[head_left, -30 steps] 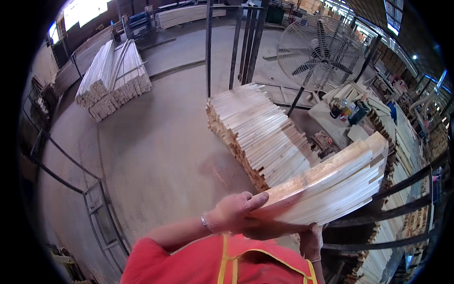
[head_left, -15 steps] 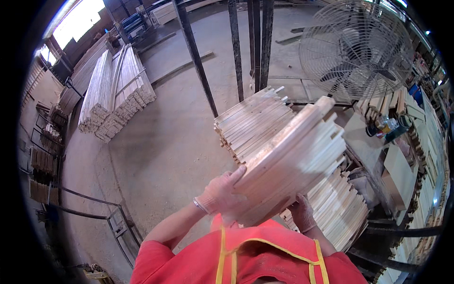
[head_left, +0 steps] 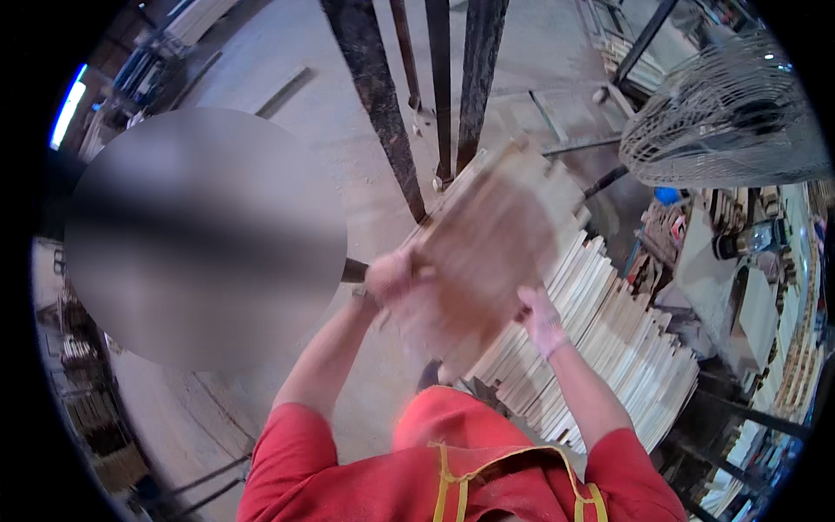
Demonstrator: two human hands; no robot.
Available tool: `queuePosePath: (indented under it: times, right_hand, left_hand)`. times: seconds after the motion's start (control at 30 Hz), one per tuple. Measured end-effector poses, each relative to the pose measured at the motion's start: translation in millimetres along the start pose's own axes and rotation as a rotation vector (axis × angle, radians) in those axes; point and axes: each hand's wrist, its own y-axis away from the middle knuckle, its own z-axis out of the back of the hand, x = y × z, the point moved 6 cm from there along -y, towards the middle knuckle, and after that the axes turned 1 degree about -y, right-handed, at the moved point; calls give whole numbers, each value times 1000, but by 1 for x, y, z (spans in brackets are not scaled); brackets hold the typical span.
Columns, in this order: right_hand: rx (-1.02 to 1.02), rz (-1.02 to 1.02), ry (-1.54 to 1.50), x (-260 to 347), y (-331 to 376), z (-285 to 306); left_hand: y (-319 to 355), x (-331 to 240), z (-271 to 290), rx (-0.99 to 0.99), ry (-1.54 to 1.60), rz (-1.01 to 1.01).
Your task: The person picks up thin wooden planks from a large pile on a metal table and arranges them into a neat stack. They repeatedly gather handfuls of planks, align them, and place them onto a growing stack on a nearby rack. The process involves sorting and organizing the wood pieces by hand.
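Note:
A bundle of pale wooden strips (head_left: 491,248), smeared by motion, lies between my two hands in front of my body. My gloved left hand (head_left: 393,277) is closed on its left edge. On the near right edge my gloved right hand (head_left: 541,320) grips it, the thumb showing and the other fingers partly hidden. Right below and beside the bundle is a stack of similar wooden strips (head_left: 600,348) with uneven ends. Whether the bundle rests on other wood beneath it cannot be made out.
Dark metal posts (head_left: 444,96) rise just beyond the bundle. A large caged fan (head_left: 731,122) stands at the far right, near a board (head_left: 709,252) with a dark-ended clear container (head_left: 755,238). A round blurred patch hides much of the left side.
The bundle has moved forward and left, away from my body, and turned in my hands. My right hand has come out from beneath it to the right edge. The view has shifted.

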Motion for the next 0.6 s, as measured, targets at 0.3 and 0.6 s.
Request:
queuePosePath:
  times: [0.3,0.6]
  right_hand:
    - [-33,-96,230,-50,-30,-40]
    - [-170,205,479,-75,161,-37]
  left_hand:
    - [-102,30,13,-367,-354,193]
    - [-123,36,-3,-545,-472,-222]
